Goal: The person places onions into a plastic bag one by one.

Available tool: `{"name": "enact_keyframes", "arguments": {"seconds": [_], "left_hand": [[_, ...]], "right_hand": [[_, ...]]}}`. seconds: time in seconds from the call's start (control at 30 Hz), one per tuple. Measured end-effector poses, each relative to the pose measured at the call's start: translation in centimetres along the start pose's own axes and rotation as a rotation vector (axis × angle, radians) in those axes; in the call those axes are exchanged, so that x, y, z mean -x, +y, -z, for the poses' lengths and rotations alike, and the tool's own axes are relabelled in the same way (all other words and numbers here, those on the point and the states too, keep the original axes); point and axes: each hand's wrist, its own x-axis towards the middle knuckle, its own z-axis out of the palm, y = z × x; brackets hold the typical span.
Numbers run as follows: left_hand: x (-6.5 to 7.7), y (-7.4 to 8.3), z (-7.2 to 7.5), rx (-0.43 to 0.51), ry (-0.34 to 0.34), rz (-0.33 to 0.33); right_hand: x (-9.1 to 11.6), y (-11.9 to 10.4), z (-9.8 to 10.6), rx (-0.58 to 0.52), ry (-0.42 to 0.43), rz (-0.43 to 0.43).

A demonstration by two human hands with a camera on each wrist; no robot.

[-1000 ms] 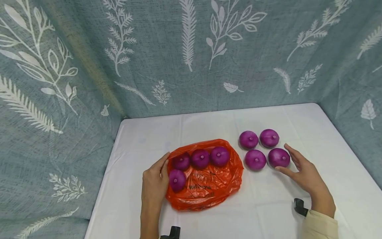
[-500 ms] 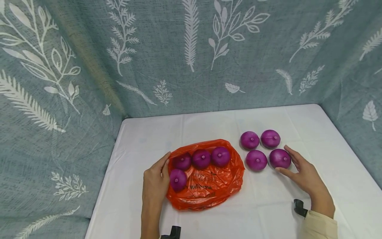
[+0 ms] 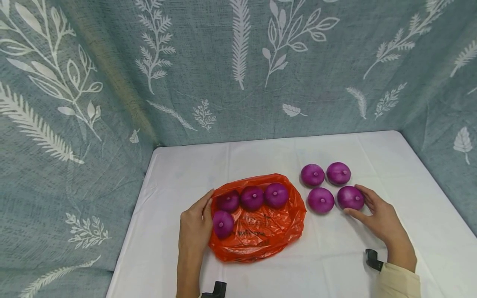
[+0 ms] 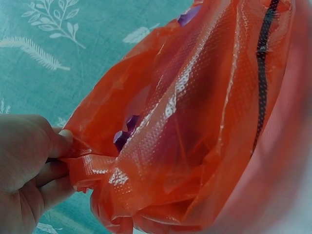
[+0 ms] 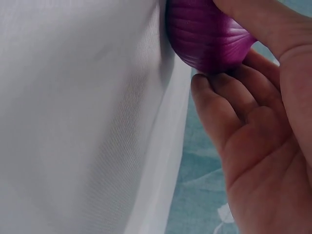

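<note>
looks like a makeshift filming booth: leaf-print drapes (image 3: 220, 89) on three sides, white-clothed table (image 3: 277, 278) tucked between, black wrist rigs (image 3: 372, 259) on the person. home or lab, can't tell which.

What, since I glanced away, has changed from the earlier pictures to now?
The right hand has drawn its fingers in around the near-right red onion, now apparently touching it. The left hand still holds the red plastic bag by its edge; the four bagged onions and three loose onions stayed put.
</note>
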Motion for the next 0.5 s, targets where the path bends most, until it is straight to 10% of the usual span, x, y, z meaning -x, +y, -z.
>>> {"name": "enact_keyframes", "arguments": {"seconds": [0.5], "left_hand": [[-0.06,0.03,0.06,0.013,0.000,-0.014]], "right_hand": [[0.25,-0.52,0.72,0.017,0.074,0.040]]}}
